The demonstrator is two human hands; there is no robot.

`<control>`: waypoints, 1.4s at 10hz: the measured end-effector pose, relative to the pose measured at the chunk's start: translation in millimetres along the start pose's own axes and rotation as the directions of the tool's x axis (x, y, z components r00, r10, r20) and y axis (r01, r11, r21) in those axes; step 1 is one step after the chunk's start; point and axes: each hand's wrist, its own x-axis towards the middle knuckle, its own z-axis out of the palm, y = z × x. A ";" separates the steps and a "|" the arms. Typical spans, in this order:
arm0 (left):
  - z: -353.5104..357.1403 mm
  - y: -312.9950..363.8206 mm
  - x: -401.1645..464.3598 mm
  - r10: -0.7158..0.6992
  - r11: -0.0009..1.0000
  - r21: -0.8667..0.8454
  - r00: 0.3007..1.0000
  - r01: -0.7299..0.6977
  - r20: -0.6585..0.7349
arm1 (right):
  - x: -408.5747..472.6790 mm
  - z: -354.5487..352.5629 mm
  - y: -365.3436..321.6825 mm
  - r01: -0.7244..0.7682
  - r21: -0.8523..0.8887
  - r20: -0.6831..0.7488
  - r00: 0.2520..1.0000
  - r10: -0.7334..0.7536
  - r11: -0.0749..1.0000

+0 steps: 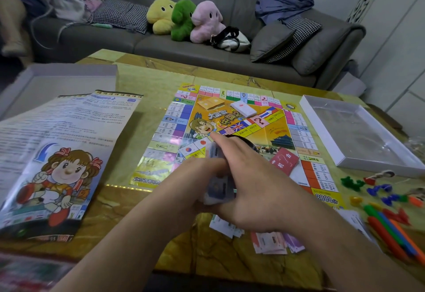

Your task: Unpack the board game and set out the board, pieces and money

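Gripping blurred, probably paper money [217, 186], both hands overlap board [232, 135].

Both hands blur and cover the grey wad of notes [217, 176]. The board [232, 137] near edge is hidden behind them.

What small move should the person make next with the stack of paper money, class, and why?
Probably lay the stack of notes down beside the other piles of money at the table's near edge. Both hands, left and right, hold it over the board, which is already unfolded with card decks on it, and the pieces lie out to the right.
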 end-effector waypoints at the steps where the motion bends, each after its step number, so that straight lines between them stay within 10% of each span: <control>1: 3.2 6.2 -9.7 -0.022 0.999 -0.048 1.000 0.023 0.004 | -0.7 0.6 0.0 0.005 -0.055 0.014 1.000 -0.004 0.999; 6: 13.8 14.3 -20.3 0.083 0.994 0.070 0.996 -0.082 -0.014 | -7.3 8.6 6.7 0.011 0.079 -0.087 0.996 -0.004 0.997; 9: -6.7 21.4 -8.6 -0.014 1.000 0.021 0.996 0.016 -0.089 | -15.3 -4.6 20.8 -0.228 0.187 0.065 0.974 0.219 0.956; 14: -17.2 24.8 0.6 0.025 1.000 0.011 0.979 -0.023 -0.200 | -9.0 37.4 13.1 -0.336 -0.203 0.161 0.915 0.370 0.920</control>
